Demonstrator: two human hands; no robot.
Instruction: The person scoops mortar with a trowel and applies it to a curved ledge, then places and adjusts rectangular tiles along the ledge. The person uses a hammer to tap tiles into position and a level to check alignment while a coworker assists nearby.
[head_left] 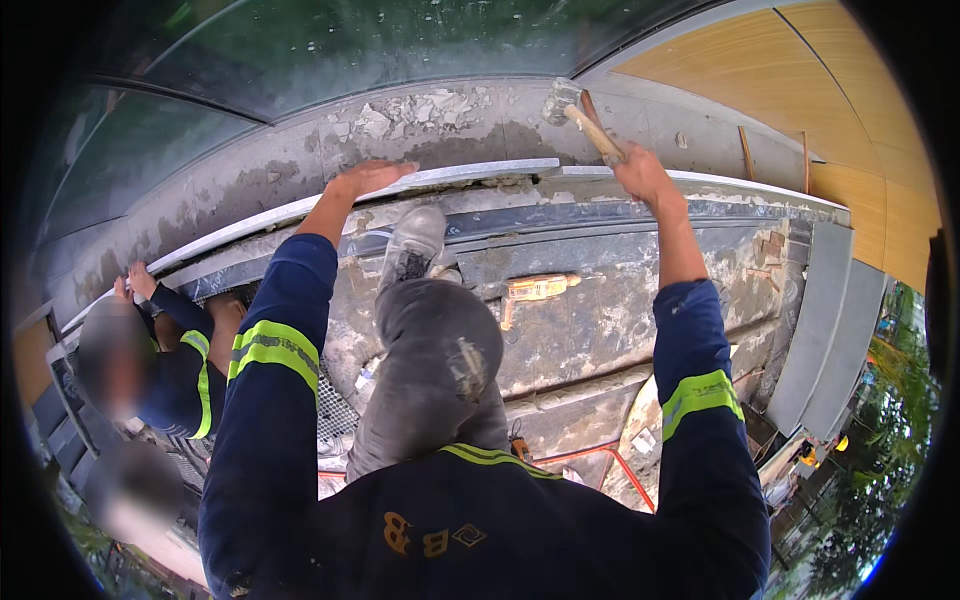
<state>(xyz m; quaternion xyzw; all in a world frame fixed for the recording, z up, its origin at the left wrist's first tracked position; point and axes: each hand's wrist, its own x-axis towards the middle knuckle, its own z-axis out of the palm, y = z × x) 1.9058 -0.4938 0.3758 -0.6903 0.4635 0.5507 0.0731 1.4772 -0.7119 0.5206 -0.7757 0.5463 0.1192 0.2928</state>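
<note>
My right hand (643, 175) is closed round the wooden handle of a hammer (594, 134). Its blocky grey head is raised at the far side, over the grey ledge. My left hand (372, 177) lies flat with fingers stretched out, on or just over a long pale stone slab (490, 169). That slab's right end stands a little higher than the neighbouring slab (720, 183), with a dark gap beneath it. My left hand is apart from the hammer.
Broken mortar (410, 112) lies on the ledge (520, 130) below dark green glass. A yellow power drill (540, 288) rests on the step below. At left, a co-worker's hands (136, 282) are at the slab line. A red tube (620, 460) crosses behind my knee.
</note>
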